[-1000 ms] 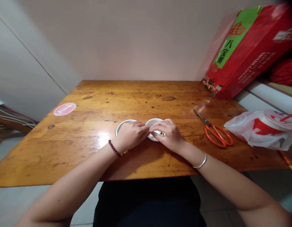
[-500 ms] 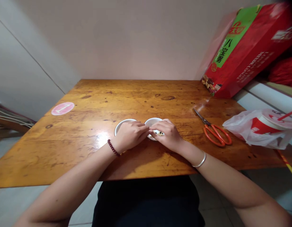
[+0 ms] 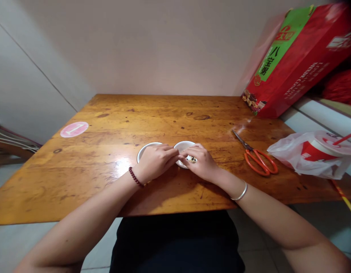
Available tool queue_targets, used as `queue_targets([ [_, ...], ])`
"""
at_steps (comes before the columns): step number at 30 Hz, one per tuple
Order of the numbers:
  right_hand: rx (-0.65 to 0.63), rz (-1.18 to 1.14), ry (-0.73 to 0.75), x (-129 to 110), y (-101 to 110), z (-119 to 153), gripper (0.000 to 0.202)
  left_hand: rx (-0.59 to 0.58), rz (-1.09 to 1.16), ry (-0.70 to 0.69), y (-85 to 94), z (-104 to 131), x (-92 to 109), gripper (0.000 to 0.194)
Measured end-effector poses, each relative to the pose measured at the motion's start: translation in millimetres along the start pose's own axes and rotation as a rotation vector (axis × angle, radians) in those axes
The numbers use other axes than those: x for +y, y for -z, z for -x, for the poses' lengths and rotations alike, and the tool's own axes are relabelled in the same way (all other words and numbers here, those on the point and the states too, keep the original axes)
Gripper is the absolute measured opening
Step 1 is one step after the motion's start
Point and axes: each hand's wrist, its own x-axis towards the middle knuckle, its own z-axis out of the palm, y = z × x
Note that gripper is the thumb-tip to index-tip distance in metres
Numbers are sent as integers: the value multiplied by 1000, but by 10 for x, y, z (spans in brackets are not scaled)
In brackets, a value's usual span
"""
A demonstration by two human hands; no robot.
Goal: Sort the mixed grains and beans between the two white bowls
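Two white bowls stand side by side near the table's front edge. My left hand (image 3: 159,160) covers much of the left bowl (image 3: 143,151), its fingers pressed together and reaching over to the right bowl (image 3: 183,144). Over that right bowl, my right hand (image 3: 200,161) is closed in a pinch, its fingertips meeting those of my left hand. Whatever is between the fingertips is too small to make out. Small pale and dark pieces (image 3: 192,159) lie in the right bowl, partly under my right fingers.
Orange-handled scissors (image 3: 260,161) lie on the wooden table (image 3: 164,113) to the right. Beyond them is a cup in a plastic bag (image 3: 317,153). A red box (image 3: 295,64) stands at the back right, and a pink round sticker (image 3: 74,129) is at the left.
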Motion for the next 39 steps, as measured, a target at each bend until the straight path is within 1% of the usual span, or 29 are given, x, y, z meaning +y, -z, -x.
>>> queue_targets([
  [5,100,-81,-85,5,8,-6,8,135,85,89,-26,3,-14,29],
  [7,127,-133,-109,5,18,-7,11,182,137,111,-37,1,-16,24],
  [10,146,-151,-118,-6,40,-10,12,212,208,144,-48,-5,-11,17],
  [13,158,-120,-95,-35,64,-14,12,214,254,172,-45,-12,3,11],
  [19,171,-48,-55,-69,83,-19,12,227,282,191,-29,-28,27,10],
  [25,181,7,-82,-42,69,-13,13,189,509,379,-8,-61,52,10],
  [29,193,17,-69,-43,65,-11,13,176,620,451,5,-72,67,12],
  [35,174,35,-64,-42,75,-8,13,186,748,485,-13,-65,58,23],
  [39,154,43,-50,-36,80,-4,13,180,713,463,-14,-64,54,25],
])
